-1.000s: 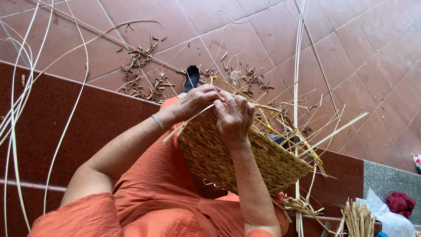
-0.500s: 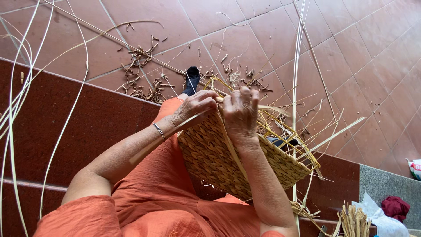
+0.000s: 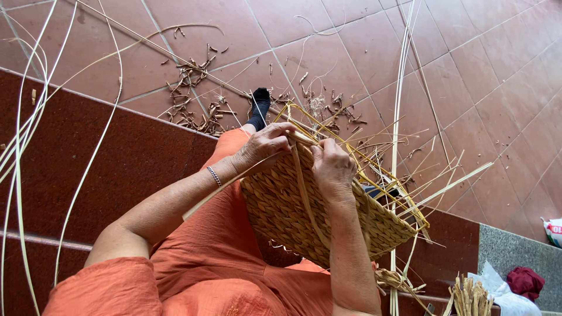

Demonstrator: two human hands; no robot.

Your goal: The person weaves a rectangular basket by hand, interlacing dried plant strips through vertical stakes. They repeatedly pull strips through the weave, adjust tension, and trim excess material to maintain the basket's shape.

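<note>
We are holding a half-woven basket [image 3: 304,216] on our lap, tilted so that its open rim is facing away from us toward the tiled floor [image 3: 351,47] and its woven wall is facing up at us. Our left hand [image 3: 266,146] is curling closed over the near rim, pinching a flat pale weaving strip [image 3: 222,187] that is running down and to the left across our wrist, past the thin bracelet [image 3: 214,175]. Our right hand [image 3: 331,167] is lying just beside it, fingers closed down on the same rim and pressing on a second strip [image 3: 307,199] that is trailing toward us over the basket's wall.

The basket's long axis is running from upper left, under both hands, down to the lower right corner, where loose stake ends [image 3: 445,187] are sticking out well past the weave. So the working edge is lying directly beneath our fingertips, with both hands about equally near, the left one a touch farther up the rim. The unwoven part of the rim is extending away from the right hand, toward the lower right.

Long pale canes [image 3: 404,88] are rising across the floor, and cut scraps [image 3: 193,111] are lying scattered near our black-socked foot [image 3: 259,108].
</note>
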